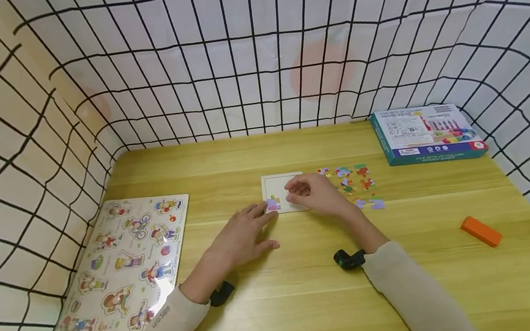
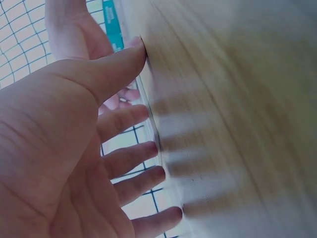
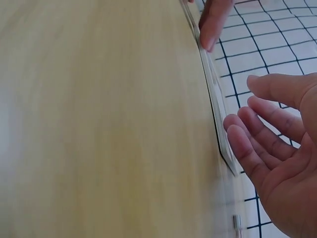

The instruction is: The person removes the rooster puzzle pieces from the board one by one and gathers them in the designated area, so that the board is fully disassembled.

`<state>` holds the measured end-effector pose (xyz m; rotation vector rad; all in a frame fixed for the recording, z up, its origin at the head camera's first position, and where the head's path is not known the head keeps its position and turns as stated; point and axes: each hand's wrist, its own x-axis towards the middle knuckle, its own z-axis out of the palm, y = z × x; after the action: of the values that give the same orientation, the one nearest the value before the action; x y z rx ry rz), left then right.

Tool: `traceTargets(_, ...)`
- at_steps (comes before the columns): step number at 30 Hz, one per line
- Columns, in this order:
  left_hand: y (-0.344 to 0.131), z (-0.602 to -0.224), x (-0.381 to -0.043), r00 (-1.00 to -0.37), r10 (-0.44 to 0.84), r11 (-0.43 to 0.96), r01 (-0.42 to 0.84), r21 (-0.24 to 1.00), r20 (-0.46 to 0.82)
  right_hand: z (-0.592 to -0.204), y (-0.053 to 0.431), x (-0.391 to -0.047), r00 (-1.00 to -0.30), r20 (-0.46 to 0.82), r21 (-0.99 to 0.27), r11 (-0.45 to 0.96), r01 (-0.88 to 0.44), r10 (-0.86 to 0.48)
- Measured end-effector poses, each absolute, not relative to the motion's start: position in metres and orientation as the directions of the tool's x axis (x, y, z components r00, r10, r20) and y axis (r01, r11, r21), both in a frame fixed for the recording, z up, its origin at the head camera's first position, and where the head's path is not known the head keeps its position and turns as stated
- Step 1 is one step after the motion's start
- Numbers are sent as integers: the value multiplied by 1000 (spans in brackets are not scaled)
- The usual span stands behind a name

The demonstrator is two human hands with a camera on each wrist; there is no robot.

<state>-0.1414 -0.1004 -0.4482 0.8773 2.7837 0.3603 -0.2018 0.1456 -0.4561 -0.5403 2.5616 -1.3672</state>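
A small white puzzle tray [image 1: 274,185] lies flat near the middle of the table. In its lower left corner sits a purple jigsaw piece [image 1: 273,204]. My left hand [image 1: 240,236] rests at the tray's left side, fingers spread, fingertips by its edge and the tabletop. Above the tray's right part hovers my right hand [image 1: 317,194], its fingers loosely bent. The right wrist view shows a gap between that thumb and the fingers [image 3: 242,144], with nothing held. Just right of it lie several loose jigsaw pieces [image 1: 367,184], some partly covered by the hand.
At the left lies a large board [image 1: 121,244] with cartoon figures. A colourful box [image 1: 427,134] stands at the back right, and an orange block [image 1: 481,231] lies at the right. Black wire mesh [image 1: 232,56] surrounds the table's back and sides.
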Motion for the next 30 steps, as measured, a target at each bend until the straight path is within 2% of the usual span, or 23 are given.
traceTargets(14, -102, -445, -139, -808, 572, 807, 521, 277, -145, -458, 125, -202, -897, 10, -801, 534, -272, -442)
traceTargets(30, -106, -442, -136, -784, 593, 800, 546, 251, -185, -465, 115, -205, -913, -24, -743, 619, -256, -406)
